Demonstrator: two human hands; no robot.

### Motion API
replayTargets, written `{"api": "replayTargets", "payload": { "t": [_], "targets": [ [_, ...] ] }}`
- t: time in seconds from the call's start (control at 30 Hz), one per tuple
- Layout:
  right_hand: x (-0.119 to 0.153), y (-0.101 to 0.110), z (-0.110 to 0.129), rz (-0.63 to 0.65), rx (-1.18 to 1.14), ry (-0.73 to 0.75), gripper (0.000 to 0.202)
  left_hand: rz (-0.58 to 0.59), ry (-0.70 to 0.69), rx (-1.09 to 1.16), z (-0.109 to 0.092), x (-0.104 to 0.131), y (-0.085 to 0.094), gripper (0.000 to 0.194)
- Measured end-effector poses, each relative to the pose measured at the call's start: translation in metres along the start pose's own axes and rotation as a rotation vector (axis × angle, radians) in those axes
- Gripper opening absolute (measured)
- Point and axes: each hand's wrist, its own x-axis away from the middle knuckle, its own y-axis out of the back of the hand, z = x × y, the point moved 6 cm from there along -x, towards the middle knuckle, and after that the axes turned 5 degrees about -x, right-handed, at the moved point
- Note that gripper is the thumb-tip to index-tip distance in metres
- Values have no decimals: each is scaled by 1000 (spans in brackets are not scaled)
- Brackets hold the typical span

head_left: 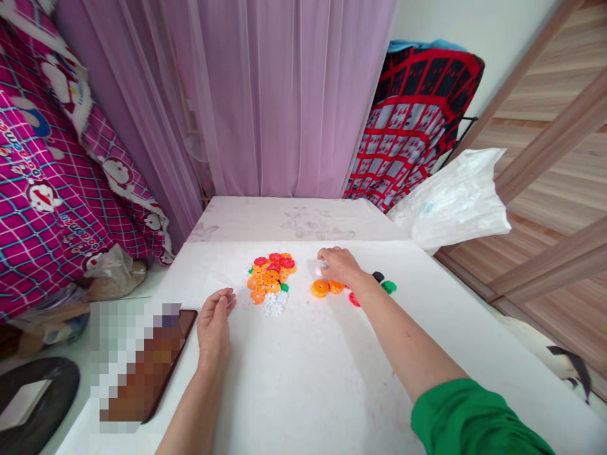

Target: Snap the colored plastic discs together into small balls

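Note:
A loose pile of flower-shaped plastic pieces (269, 279) lies mid-table, orange and red at the back, white at the front, with a few green. My left hand (217, 319) rests left of it, fingers curled together; whatever they hold, if anything, is too small to make out. On the right, my right hand (336, 262) is over the table with its fingers closed at a white piece (322, 266). Just below it are orange stacks (320, 289). A red stack (353, 299) shows partly behind my forearm, with black (378, 277) and green (389, 287) ones beyond it.
A dark-edged flat object (164, 366), mostly blurred out, lies at the table's left edge. The table (294, 379) has a white cover. A white plastic bag (455, 199) stands at the back right corner. Purple curtains (294, 95) hang behind.

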Motion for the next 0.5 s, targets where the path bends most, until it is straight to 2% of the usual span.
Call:
{"api": "replayTargets", "payload": {
  "t": [0.2,0.37,0.5],
  "targets": [
    [-3,-8,6,41,39,69,51,11,-19,-25,0,0,0,28],
    [-6,-15,2,67,85,76,46,-5,-15,-21,0,0,1,28],
    [-4,-9,6,41,70,73,47,-10,-10,-9,-1,0,0,27]
  ]
}}
